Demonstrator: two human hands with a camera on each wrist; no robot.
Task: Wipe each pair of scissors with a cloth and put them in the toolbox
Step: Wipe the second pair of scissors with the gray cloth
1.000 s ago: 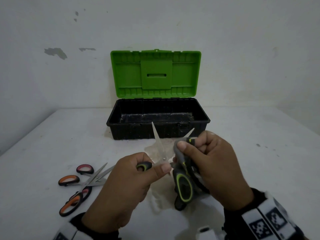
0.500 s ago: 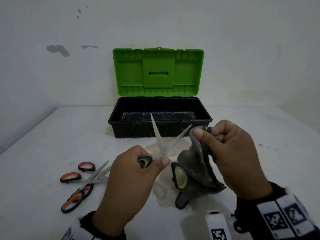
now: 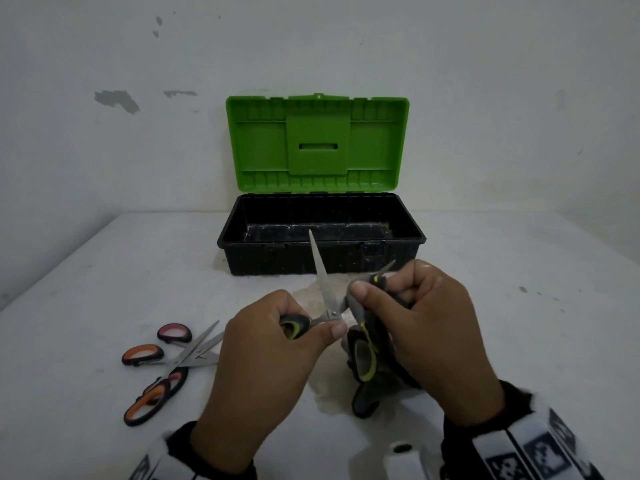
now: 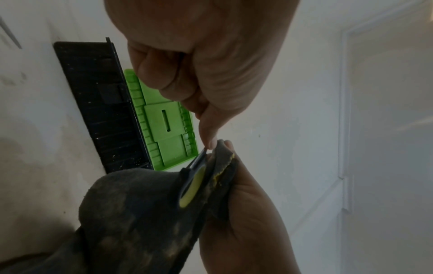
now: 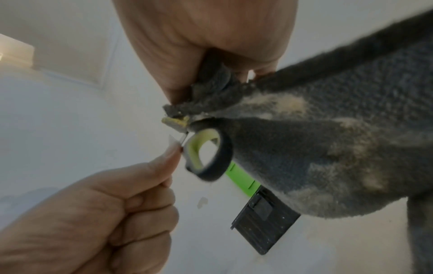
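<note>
My left hand (image 3: 277, 344) grips one black-and-yellow handle of a spread pair of scissors (image 3: 320, 275) in front of the toolbox. One blade points up; the other blade is wrapped in a dark grey cloth (image 3: 377, 344) that my right hand (image 3: 426, 327) pinches. The second handle loop (image 3: 362, 358) hangs below the cloth. In the right wrist view the cloth (image 5: 328, 148) drapes over the loop (image 5: 208, 153). The black toolbox (image 3: 322, 258) stands with its green lid (image 3: 317, 143) up, nothing visible inside.
Two more pairs of scissors lie crossed on the white table at my left, one with orange handles (image 3: 145, 382) and one with pink handles (image 3: 175, 334). A white wall stands close behind the toolbox. A pale stain marks the table under my hands.
My right hand, pinching the cloth, slid out along the blade towards its tip half a second ago and has come back down towards the pivot. The left hand keeps its grip.
</note>
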